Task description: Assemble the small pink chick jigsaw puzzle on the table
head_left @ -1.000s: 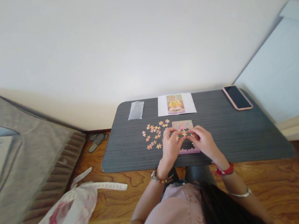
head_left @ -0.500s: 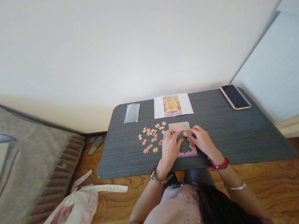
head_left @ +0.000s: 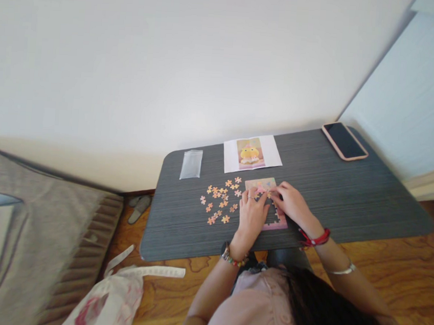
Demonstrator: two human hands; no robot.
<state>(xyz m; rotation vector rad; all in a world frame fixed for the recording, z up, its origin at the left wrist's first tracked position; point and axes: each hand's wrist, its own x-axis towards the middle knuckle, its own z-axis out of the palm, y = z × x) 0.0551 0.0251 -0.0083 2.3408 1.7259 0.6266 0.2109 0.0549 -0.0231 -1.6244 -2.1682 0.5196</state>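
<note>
A partly assembled jigsaw puzzle (head_left: pixel 276 226) lies on the dark table, its pink and beige border joined around an open middle. My right hand (head_left: pixel 291 202) reaches in from the right, thumb and fingertips closed at a yellowish puzzle piece (head_left: pixel 270 194) at the upper inner edge. Over the puzzle's left side rests my left hand (head_left: pixel 251 214), fingers stretched out and thumb apart, its index fingertip close to that piece. Left of it several loose puzzle pieces (head_left: pixel 223 203) are scattered. Both hands hide part of the puzzle.
Behind the puzzle lies a white sheet with a printed yellow character (head_left: pixel 250 153). A clear plastic bag (head_left: pixel 191 164) is at the table's left, a phone (head_left: pixel 345 141) at the far right. The wall borders the table (head_left: pixel 376 201); a plastic bag (head_left: pixel 113 298) sits low on the left.
My left hand has shifted slightly right, its fingers closer to the right hand. The yellowish piece now sits nearer the upper inner edge, more covered by fingers.
</note>
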